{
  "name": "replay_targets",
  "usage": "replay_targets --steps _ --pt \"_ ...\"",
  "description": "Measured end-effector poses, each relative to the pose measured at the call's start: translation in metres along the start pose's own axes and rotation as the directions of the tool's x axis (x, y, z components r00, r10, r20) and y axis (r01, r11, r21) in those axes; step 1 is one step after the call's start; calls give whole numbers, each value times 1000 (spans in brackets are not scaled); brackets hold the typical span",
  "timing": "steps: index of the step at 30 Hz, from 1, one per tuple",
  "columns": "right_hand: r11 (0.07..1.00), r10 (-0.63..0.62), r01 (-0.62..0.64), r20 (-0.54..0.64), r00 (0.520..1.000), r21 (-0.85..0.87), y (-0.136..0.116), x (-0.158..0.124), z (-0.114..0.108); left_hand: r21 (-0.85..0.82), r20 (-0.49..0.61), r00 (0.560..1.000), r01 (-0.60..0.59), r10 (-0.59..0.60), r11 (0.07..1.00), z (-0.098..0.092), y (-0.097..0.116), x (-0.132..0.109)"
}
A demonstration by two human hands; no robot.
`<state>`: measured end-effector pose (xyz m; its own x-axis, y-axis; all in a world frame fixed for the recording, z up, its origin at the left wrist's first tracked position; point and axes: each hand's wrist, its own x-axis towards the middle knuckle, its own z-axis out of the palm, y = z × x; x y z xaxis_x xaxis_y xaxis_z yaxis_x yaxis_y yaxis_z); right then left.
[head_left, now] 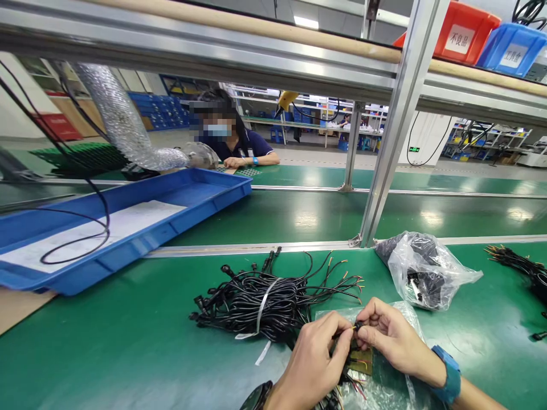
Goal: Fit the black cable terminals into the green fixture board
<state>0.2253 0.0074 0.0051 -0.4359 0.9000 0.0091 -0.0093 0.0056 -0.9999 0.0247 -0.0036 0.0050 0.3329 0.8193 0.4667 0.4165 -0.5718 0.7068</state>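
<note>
My left hand [318,350] pinches a thin cable end, from which a short yellow wire tip pokes out. Close against it, my right hand [387,333] grips a small black part [358,326] between thumb and fingers; its exact kind is too small to tell. Wire tip and part meet or nearly meet. To the left lies a bundle of black cables [273,302], tied with a white band, with connectors at one end and bare orange tips at the other. Beneath my hands are a small brownish piece [361,361], loose coloured wires and clear plastic film [384,387].
A clear bag [427,273] of black parts sits behind my right hand. More black cables [519,270] lie at the far right. A blue tray [213,196] with paper stands at the left. A metal post [387,131] rises behind the bag. Across the bench sits a masked person [239,142].
</note>
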Motion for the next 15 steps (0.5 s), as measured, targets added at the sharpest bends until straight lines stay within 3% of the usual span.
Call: replay_targets --steps 3,7,11,15 --pt "974 -74 69 -12 997 -215 -3 -1 -1 27 8 1000 -4 4 1000 3 -1 -1" --pt "826 -238 227 45 970 -516 -8 -3 -2 36 52 999 5 -6 999 1 -3 -1" --pt "788 -260 235 38 965 -569 -9 -4 -5 2 161 985 56 -56 998 -9 -7 0" --pt "774 -257 221 24 966 -594 -6 -3 -6 50 144 987 67 -74 996 -9 -15 1"
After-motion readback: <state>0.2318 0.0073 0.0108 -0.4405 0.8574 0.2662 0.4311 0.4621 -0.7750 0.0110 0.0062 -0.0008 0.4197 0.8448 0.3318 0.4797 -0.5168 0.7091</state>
